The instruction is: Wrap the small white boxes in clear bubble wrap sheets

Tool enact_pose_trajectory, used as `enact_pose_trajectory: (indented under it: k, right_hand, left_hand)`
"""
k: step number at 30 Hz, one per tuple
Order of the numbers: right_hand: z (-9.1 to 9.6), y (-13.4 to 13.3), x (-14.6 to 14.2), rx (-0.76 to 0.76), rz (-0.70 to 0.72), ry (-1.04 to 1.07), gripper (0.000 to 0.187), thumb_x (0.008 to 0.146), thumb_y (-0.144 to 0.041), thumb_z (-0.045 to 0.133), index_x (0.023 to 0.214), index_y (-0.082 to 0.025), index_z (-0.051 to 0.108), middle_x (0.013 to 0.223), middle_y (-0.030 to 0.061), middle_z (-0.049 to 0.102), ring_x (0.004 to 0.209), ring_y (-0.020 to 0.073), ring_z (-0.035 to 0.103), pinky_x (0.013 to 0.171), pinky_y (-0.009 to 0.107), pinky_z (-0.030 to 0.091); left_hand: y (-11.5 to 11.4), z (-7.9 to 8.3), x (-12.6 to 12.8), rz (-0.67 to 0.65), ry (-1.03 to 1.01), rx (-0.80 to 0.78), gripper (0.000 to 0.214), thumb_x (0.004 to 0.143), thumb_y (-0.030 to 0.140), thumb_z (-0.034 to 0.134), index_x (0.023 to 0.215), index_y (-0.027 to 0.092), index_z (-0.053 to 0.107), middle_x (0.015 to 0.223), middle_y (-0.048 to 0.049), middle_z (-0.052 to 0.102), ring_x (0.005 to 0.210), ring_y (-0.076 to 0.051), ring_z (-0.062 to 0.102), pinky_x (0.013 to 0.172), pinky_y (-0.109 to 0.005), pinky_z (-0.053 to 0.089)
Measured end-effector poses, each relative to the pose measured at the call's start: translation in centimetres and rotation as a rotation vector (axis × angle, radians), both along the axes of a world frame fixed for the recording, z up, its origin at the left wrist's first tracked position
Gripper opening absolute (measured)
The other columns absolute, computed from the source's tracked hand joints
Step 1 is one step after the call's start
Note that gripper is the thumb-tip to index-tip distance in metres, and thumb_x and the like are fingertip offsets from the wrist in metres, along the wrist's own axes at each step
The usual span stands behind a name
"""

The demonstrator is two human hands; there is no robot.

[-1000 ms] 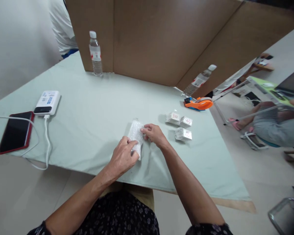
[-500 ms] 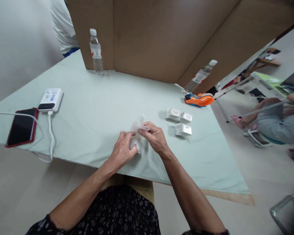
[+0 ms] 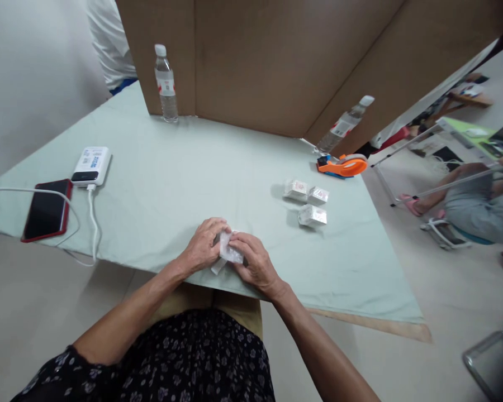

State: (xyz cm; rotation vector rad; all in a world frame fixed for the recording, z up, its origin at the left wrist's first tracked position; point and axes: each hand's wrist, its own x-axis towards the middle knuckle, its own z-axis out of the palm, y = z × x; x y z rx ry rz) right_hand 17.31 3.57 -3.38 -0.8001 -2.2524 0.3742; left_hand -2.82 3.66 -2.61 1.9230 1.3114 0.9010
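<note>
Both my hands hold a small packet wrapped in clear bubble wrap near the table's front edge. My left hand is closed on its left side. My right hand is closed over its right side, fingers pressing the wrap. A loose flap of wrap sticks out below between the hands. Three small wrapped packets lie on the pale green table to the right, apart from my hands.
An orange tape dispenser lies at the right rear. Two water bottles stand by a cardboard screen. A power bank and a red phone with cables lie at left. Another person sits beyond the table at right.
My hands have drawn the bubble-wrapped packet toward the table's front edge and folded the wrap tighter round it. The long open wrap is now a small bundle.
</note>
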Motion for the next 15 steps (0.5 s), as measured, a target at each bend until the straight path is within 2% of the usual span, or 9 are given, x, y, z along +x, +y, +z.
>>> enact_pose_trajectory:
  k: [3, 6, 9, 12, 15]
  right_hand:
    - [-0.4, 0.8, -0.1, -0.037, -0.007, 0.02, 0.038, 0.082, -0.007, 0.051, 0.114, -0.024, 0.063, 0.117, 0.0107, 0.067, 0.113, 0.0244, 0.061, 0.094, 0.043, 0.051]
    - [0.5, 3.0, -0.2, -0.215, -0.015, 0.082, 0.029, 0.082, -0.013, 0.054, 0.106, -0.024, 0.066, 0.115, 0.0089, 0.067, 0.11, 0.0237, 0.061, 0.095, 0.042, 0.049]
    - [1.7, 6.4, -0.5, -0.556, -0.022, 0.148, 0.016, 0.08, -0.026, 0.062, 0.095, -0.022, 0.067, 0.097, 0.0053, 0.07, 0.092, 0.0213, 0.064, 0.085, 0.037, 0.051]
    - [2.3, 9.1, -1.0, -0.899, -0.05, 0.285, 0.024, 0.074, -0.04, 0.07, 0.085, -0.019, 0.066, 0.078, 0.0012, 0.067, 0.071, 0.0174, 0.061, 0.07, 0.031, 0.05]
    - [2.0, 9.4, -1.3, -1.034, -0.129, 0.403, 0.035, 0.069, -0.05, 0.074, 0.08, -0.018, 0.065, 0.068, -0.001, 0.062, 0.06, 0.0144, 0.054, 0.059, 0.028, 0.045]
  left_hand:
    - [-0.3, -0.2, -1.4, -0.149, 0.046, -0.009, 0.054, 0.078, 0.018, 0.06, 0.132, 0.021, 0.055, 0.149, -0.0133, 0.046, 0.14, -0.03, 0.039, 0.118, -0.051, 0.032]
    - [0.4, -0.5, -2.2, -0.197, 0.071, -0.014, 0.074, 0.073, 0.021, 0.067, 0.143, 0.021, 0.046, 0.159, -0.0143, 0.033, 0.147, -0.032, 0.029, 0.121, -0.053, 0.025]
    - [2.7, -0.4, -1.9, -0.147, -0.033, -0.069, 0.061, 0.077, 0.028, 0.066, 0.136, 0.018, 0.053, 0.151, -0.0156, 0.046, 0.14, -0.032, 0.04, 0.117, -0.051, 0.031]
    - [5.0, 0.5, -1.1, -0.131, -0.227, -0.232, 0.05, 0.08, 0.036, 0.063, 0.125, 0.014, 0.059, 0.124, -0.0128, 0.065, 0.113, -0.026, 0.061, 0.1, -0.041, 0.047]
    - [5.7, 1.5, -0.6, -0.106, -0.346, -0.34, 0.05, 0.08, 0.039, 0.063, 0.122, 0.012, 0.059, 0.111, -0.0089, 0.069, 0.098, -0.022, 0.064, 0.086, -0.034, 0.051]
